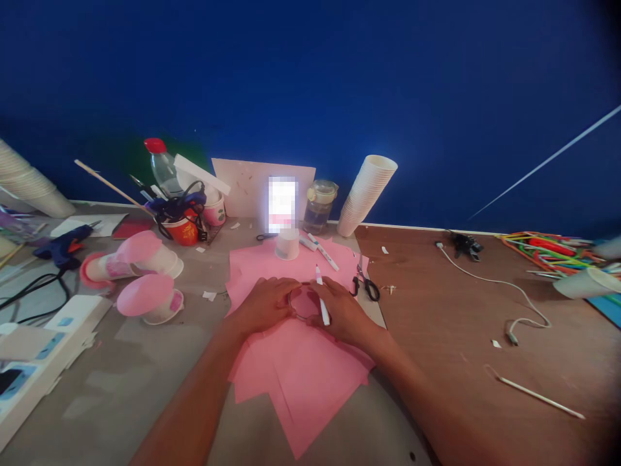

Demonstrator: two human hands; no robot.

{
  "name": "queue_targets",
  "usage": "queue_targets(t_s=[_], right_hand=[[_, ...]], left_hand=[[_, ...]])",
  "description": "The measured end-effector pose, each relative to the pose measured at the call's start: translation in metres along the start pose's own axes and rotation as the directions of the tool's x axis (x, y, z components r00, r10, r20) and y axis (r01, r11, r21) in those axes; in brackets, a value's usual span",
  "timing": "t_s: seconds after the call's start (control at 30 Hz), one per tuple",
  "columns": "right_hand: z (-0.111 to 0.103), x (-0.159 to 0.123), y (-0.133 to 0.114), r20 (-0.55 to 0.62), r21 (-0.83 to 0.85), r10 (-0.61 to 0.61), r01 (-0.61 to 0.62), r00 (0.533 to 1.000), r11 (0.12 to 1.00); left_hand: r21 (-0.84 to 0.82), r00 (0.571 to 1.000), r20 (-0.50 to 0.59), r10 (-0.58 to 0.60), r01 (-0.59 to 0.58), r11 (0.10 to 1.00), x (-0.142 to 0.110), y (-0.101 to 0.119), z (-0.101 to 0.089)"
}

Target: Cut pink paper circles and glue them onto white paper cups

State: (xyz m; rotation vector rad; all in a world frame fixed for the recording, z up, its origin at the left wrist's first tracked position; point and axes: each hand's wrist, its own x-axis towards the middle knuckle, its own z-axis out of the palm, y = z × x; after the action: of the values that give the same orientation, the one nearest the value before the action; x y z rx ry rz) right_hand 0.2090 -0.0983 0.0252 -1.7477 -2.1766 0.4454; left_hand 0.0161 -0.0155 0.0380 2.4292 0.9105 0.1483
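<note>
Several overlapping sheets of pink paper lie in front of me. A thin round ring rests on the paper, pink showing through its middle. My left hand curves its fingers and thumb round the ring's left side. At the ring's right side, my right hand touches the edge while a white marker sits between its fingers, pointing away from me. Just beyond stands an upside-down white paper cup. Another white marker lies on the paper, with scissors at its right edge.
A phone leans at the back beside a glass jar and a tall stack of paper cups. Pink-topped cups, a glue gun and a power strip are leftward. A white cable lies right.
</note>
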Motion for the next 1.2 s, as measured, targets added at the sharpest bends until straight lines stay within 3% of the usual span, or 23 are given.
queue_targets(t_s=[0.33,0.4,0.47,0.57,0.67,0.77,0.9,1.03,1.2], right_hand=[[0.0,-0.001,-0.001,-0.005,0.022,0.007,-0.007,1.0,1.0],[-0.003,-0.003,0.001,-0.089,0.095,-0.022,0.031,0.996,0.995],[-0.01,-0.007,0.004,-0.245,0.228,-0.02,0.078,0.969,0.971],[-0.026,-0.014,0.011,-0.399,0.554,0.129,0.127,0.908,0.823],[-0.037,-0.018,0.02,-0.301,0.753,0.173,0.122,0.938,0.646],[-0.04,-0.017,0.021,-0.096,0.799,0.084,0.027,0.992,0.601],[-0.04,-0.016,0.006,0.105,0.741,-0.005,-0.075,0.994,0.668],[-0.035,-0.016,-0.009,0.106,0.634,0.001,-0.068,0.994,0.77],[-0.023,-0.014,-0.015,0.032,0.547,-0.083,0.052,0.996,0.835]], left_hand=[[0.014,0.998,-0.027,0.054,-0.053,0.998,0.003,-0.001,0.005],[0.021,0.998,-0.024,0.052,-0.051,0.998,0.003,-0.001,0.006],[0.023,0.999,-0.019,0.048,-0.048,0.999,0.003,-0.001,0.006],[0.014,1.0,-0.018,0.019,-0.019,1.0,0.003,0.0,0.005],[0.01,1.0,-0.009,-0.002,0.002,1.0,0.003,0.001,0.004],[0.006,1.0,0.006,0.003,-0.003,1.0,0.004,0.002,0.003],[0.009,0.999,0.013,0.031,-0.031,0.999,0.003,0.001,0.002],[0.011,0.999,-0.003,0.051,-0.051,0.999,0.003,-0.003,0.004],[0.028,0.997,-0.022,0.068,-0.068,0.997,0.003,-0.007,0.008]])
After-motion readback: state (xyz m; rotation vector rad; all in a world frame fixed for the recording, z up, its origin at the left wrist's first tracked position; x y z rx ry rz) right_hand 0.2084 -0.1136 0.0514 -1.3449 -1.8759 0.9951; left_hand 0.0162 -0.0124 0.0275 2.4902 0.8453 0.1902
